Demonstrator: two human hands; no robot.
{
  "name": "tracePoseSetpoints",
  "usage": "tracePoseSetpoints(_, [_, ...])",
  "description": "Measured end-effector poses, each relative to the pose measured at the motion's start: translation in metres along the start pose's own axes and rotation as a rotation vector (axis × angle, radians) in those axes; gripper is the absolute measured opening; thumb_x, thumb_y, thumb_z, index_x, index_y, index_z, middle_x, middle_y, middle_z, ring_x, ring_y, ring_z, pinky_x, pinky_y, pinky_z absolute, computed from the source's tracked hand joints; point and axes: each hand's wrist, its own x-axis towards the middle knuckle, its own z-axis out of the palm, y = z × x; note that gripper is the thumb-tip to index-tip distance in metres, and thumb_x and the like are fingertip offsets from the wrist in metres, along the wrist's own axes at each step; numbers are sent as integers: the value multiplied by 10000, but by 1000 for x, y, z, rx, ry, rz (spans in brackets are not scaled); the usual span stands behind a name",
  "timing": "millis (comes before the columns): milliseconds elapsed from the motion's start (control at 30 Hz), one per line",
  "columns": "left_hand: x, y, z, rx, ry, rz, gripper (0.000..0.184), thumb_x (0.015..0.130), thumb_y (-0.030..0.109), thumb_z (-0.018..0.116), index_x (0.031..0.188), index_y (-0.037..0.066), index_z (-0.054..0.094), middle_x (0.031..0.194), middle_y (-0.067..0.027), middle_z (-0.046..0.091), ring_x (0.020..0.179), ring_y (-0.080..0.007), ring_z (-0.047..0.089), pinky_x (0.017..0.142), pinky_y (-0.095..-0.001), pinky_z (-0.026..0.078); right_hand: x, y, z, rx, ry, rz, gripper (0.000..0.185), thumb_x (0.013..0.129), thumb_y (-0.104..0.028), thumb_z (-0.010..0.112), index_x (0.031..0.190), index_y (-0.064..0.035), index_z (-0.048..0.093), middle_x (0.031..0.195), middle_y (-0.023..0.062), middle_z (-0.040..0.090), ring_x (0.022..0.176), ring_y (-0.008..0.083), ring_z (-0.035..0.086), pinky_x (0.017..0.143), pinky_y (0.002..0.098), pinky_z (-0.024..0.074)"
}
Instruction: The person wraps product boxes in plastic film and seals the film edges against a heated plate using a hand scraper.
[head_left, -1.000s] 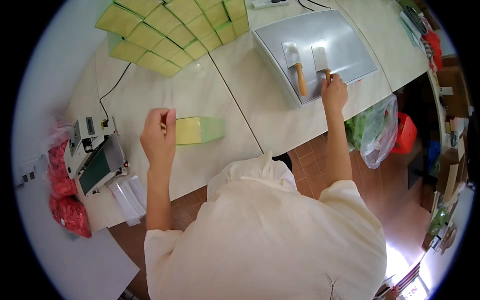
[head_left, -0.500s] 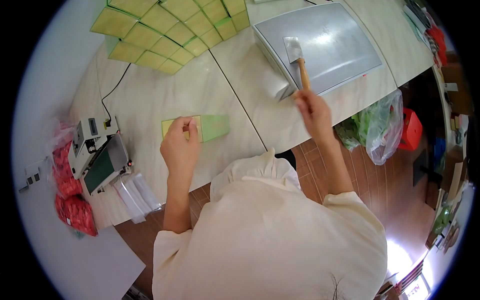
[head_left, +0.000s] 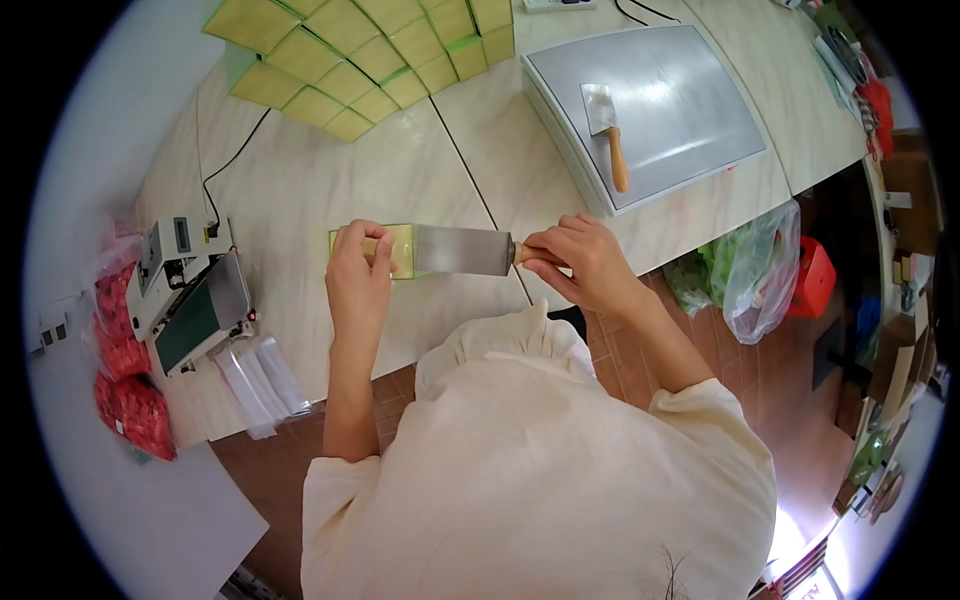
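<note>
My right hand (head_left: 580, 258) is closed around the wooden handle of a broad metal scraper (head_left: 463, 250). Its blade lies level, pointing left, with its tip at the right part of a small yellow-green box (head_left: 403, 243). Whether the blade touches the box or passes just above it, I cannot tell. My left hand (head_left: 358, 260) is closed on the left part of that box, thumb and fingers curled, hiding much of its surface. A second, smaller scraper (head_left: 603, 120) with a wooden handle rests on the grey metal top of a scale-like device (head_left: 690, 90).
Similar yellow-green boxes (head_left: 380, 55) are stacked at the back left. A white machine with a dark green panel (head_left: 195, 320) stands left, near clear plastic bags (head_left: 265, 380) and red packets (head_left: 135, 410). Beyond the table's right edge are a plastic bag of greens (head_left: 760, 275) and a red container (head_left: 815, 275).
My right hand has moved from the metal top's near edge down and left, bringing the broad scraper to the box. My left hand stays at the box. The view has shifted slightly.
</note>
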Motion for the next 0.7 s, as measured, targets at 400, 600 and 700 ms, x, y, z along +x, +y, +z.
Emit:
tracePoseSetpoints(400, [5, -13, -4, -29, 30, 76, 82, 874, 34, 651, 943, 6, 618, 806, -81, 675, 752, -174, 670, 677, -296, 527, 12, -4, 4, -42, -38, -26, 118, 835, -184, 713, 881, -100, 645, 710, -14, 610, 654, 190, 545, 630, 327, 413])
tracePoseSetpoints(600, [0, -5, -13, 38, 148, 109, 131, 862, 28, 641, 992, 26, 628, 966, -88, 649, 812, -195, 643, 748, -316, 519, 24, -18, 5, -77, -73, -58, 93, 822, -160, 707, 844, -119, 627, 699, -8, 618, 642, 194, 580, 607, 335, 434])
tracePoseSetpoints(700, [-8, -13, -21, 193, 105, 322, 192, 815, 59, 698, 997, 46, 641, 1011, -82, 630, 893, -238, 615, 798, -347, 498, 31, -24, 10, -87, -73, -74, 88, 827, -170, 699, 835, -133, 620, 672, -7, 602, 592, 196, 584, 553, 341, 444])
